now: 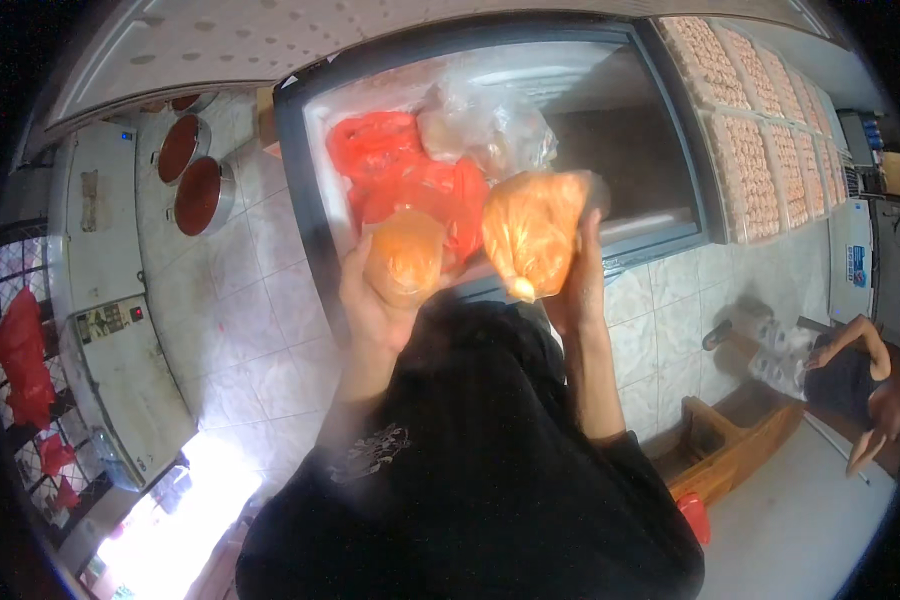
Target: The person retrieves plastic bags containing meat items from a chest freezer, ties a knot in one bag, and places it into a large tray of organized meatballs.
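Note:
My left hand point(375, 307) grips a rounded clear plastic bag with orange contents point(406, 255). In my right hand point(581, 281) is a second, fuller orange bag point(536, 229), its knotted end pointing towards me. Both bags are held up over the near edge of a chest freezer point(307, 195) with a dark grey frame. Inside lie red plastic bags point(420, 176), which cover one another in part. A clear plastic bag point(495, 124) sits behind them, its contents hard to make out. Dark glass point(622, 142) spans the freezer's right part.
Packs of small pale pieces point(757, 127) are laid out right of the freezer. Pots of reddish-brown content point(199, 196) stand on the tiled floor at left, near white chest freezers point(131, 382). At right, a seated person point(844, 367) is beside a wooden bench point(735, 450).

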Demonstrator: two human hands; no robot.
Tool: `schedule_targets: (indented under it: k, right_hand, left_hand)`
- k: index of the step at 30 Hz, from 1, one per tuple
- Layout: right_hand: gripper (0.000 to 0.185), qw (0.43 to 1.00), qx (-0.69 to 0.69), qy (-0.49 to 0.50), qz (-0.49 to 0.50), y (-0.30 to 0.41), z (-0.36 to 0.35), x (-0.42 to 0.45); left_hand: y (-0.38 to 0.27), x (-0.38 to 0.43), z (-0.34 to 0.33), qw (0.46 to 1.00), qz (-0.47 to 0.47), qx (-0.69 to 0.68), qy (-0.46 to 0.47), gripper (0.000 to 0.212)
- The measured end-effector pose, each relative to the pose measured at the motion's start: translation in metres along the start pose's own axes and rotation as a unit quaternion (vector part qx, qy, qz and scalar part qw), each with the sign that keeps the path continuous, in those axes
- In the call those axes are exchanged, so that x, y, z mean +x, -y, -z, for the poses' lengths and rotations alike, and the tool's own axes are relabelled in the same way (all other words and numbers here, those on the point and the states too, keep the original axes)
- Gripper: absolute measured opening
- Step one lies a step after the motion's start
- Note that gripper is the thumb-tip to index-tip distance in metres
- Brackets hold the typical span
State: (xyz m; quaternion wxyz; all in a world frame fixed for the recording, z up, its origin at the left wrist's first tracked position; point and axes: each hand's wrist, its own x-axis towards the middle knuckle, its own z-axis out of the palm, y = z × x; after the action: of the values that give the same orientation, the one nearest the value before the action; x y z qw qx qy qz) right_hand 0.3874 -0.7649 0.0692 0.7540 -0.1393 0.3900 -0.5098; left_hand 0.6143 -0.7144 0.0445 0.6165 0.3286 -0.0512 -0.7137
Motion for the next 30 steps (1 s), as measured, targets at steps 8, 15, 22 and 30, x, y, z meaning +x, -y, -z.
schedule_targets:
  k: [8,15,22,30]
  right_hand:
    - [0.051,0.977,-0.178,0.017,-0.120,-0.038,0.042,-0.018]
    - [0.047,0.983,-0.137,-0.018,-0.121,-0.052,0.099,-0.029]
    - [0.064,0.928,0.194,0.222,-0.229,-0.073,0.128,-0.002]
    - [0.016,0.992,0.102,0.038,0.060,-0.032,0.103,-0.009]
  left_hand:
    - [0.026,-0.030,0.016,0.914,-0.102,0.387,-0.067,0.067]
    - [0.028,-0.050,0.036,0.911,-0.037,0.408,-0.047,0.067]
    - [0.023,-0.023,-0.033,0.767,-0.117,0.624,0.094,0.096]
    - [0.026,0.011,-0.059,0.763,-0.006,0.609,0.217,0.059]
